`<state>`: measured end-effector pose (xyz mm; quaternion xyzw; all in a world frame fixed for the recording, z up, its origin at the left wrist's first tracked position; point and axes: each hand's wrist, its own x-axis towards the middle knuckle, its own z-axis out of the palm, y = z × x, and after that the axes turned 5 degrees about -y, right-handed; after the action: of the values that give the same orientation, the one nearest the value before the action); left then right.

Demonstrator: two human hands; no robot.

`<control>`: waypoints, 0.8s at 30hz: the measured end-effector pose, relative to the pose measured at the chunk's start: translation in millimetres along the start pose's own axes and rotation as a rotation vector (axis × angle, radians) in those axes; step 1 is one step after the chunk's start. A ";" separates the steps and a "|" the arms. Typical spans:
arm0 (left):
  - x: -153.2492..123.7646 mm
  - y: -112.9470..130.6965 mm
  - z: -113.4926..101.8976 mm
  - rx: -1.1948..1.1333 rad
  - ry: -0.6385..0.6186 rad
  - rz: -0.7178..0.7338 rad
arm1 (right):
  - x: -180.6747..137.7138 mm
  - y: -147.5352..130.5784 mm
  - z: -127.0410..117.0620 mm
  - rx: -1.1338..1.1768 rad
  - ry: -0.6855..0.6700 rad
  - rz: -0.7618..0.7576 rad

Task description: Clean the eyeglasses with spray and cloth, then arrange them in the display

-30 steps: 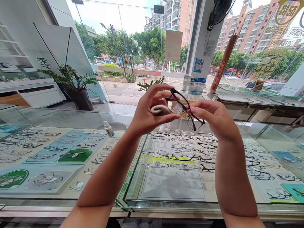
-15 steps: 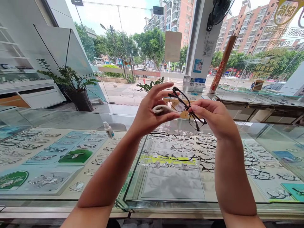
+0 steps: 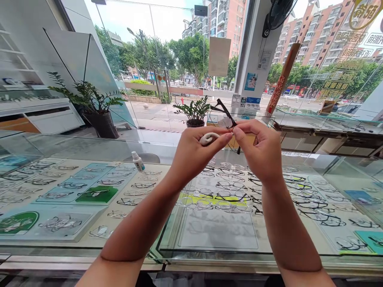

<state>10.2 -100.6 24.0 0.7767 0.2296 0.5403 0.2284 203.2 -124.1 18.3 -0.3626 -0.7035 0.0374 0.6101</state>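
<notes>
Black-rimmed eyeglasses with clear lenses (image 3: 229, 114) have been turned since the earlier frame, so that one black end now points higher, while the fingers of the left hand (image 3: 194, 145), arched over the rim before, have been brought down and closed beside those of the right hand (image 3: 259, 149). The eyeglasses are held in the air above the bench, in the middle of the scene, and their lower part is largely hidden by the hands. A whitish label (image 3: 226, 122) is seen at the exposed lens.

By the right thumb and forefinger the frame is pinched near its middle. The left thumb and forefinger are drawn nearly together at the same spot; whether rim or lens is caught between them cannot be told. Within the left hand a rolled cream cloth (image 3: 208, 138) is kept, and it looks soft and pliable.

The eyeglasses are judged to be light, thin and easily bent, with lenses that may be slippery and smudged by touch; they are best gripped by the bridge or rim.

Farther out, a white spray bottle (image 3: 138, 161) is stood to the left on the glass-topped bench (image 3: 233, 263), and rows of spectacle frames (image 3: 231, 186) are laid out beneath the glass.
</notes>
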 end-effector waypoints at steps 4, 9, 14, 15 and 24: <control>5.6 -7.5 -0.6 -0.032 0.059 -0.039 | -3.2 -7.1 13.1 -0.081 0.044 -0.089; 13.8 -19.0 -7.0 0.000 0.050 -0.036 | -5.5 -8.7 17.9 -0.126 -0.029 -0.082; 15.3 -28.3 -19.0 0.122 -0.029 -0.043 | -4.8 -7.7 4.6 -0.122 -0.025 -0.021; 14.7 -29.1 -21.7 0.177 -0.053 -0.055 | -4.5 -7.0 0.4 -0.111 -0.014 -0.013; 16.0 -46.0 -30.7 0.697 -0.321 -0.225 | -4.4 -1.2 -21.9 -0.055 0.074 -0.004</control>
<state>-18.9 -51.3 17.5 0.8520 0.4444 0.2735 0.0421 222.0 -136.0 20.8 -0.3789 -0.6820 0.0035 0.6255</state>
